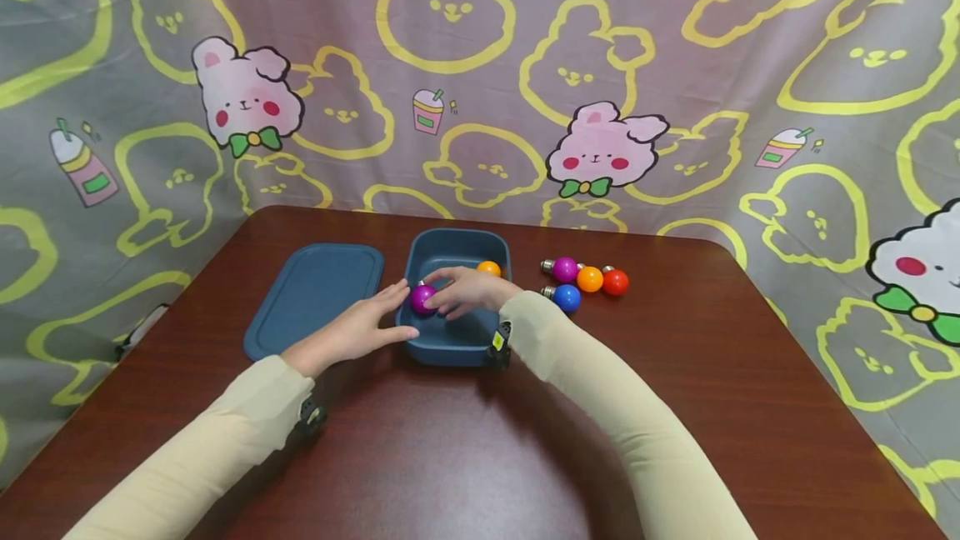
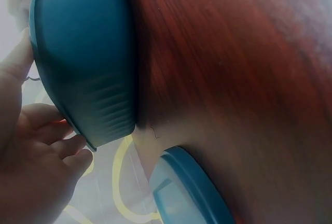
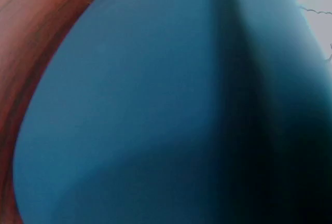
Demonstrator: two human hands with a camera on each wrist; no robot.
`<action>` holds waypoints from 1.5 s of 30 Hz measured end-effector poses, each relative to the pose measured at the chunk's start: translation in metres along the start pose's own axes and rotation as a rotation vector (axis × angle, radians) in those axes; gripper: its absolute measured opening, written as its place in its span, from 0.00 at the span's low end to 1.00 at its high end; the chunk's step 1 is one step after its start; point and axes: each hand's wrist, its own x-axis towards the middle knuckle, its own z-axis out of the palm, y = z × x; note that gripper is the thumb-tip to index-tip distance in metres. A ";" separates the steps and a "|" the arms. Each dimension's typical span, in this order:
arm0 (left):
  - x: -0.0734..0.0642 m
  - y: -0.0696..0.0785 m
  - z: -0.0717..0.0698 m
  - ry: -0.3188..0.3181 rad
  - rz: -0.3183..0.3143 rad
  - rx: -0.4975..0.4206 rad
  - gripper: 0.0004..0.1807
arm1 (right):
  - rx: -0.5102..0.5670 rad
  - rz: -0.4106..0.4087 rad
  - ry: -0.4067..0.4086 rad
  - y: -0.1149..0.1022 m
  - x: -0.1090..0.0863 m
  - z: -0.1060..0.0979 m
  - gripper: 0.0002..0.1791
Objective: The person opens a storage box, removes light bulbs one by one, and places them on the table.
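A blue-grey box (image 1: 453, 354) stands on the table. My left hand (image 1: 358, 330) is at its left rim, fingers extended and thumb spread toward the near corner; in the left wrist view, the fingertips (image 2: 78, 143) meet the rim. My right hand (image 1: 472, 290) reaches in over the box from the right. Its fingers and thumb pinch a purple light bulb (image 1: 423, 300), held by the box's left wall. An orange bulb (image 1: 489, 268) sits inside by the right wall, partly behind the right hand. Only the box wall (image 3: 119, 89) fills the right wrist view.
Right of the box lie a second purple bulb (image 1: 565, 270), another orange bulb (image 1: 590, 279), a red bulb (image 1: 616, 282) and a blue bulb (image 1: 567, 298). The box's flat lid (image 1: 318, 294) lies to the left. A patterned curtain (image 1: 480, 90) hangs behind the table (image 1: 420, 448).
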 end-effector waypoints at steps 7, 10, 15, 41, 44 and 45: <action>-0.001 0.000 0.000 -0.002 0.000 -0.001 0.44 | 0.036 0.022 -0.043 0.005 0.001 0.008 0.27; -0.001 0.001 -0.001 0.000 -0.003 0.000 0.44 | 0.055 0.019 -0.052 0.005 -0.001 0.010 0.24; -0.001 0.000 -0.001 -0.007 -0.008 -0.003 0.46 | 0.050 0.015 -0.048 0.006 -0.003 0.016 0.19; 0.000 0.001 -0.001 -0.019 -0.041 -0.014 0.46 | 0.092 -0.131 -0.017 -0.004 -0.038 -0.012 0.19; 0.000 0.001 0.000 -0.013 -0.051 -0.018 0.45 | 0.100 -0.180 0.031 -0.007 -0.049 -0.023 0.20; 0.000 0.002 0.000 -0.011 -0.054 -0.020 0.44 | 0.110 -0.195 0.050 -0.008 -0.054 -0.026 0.20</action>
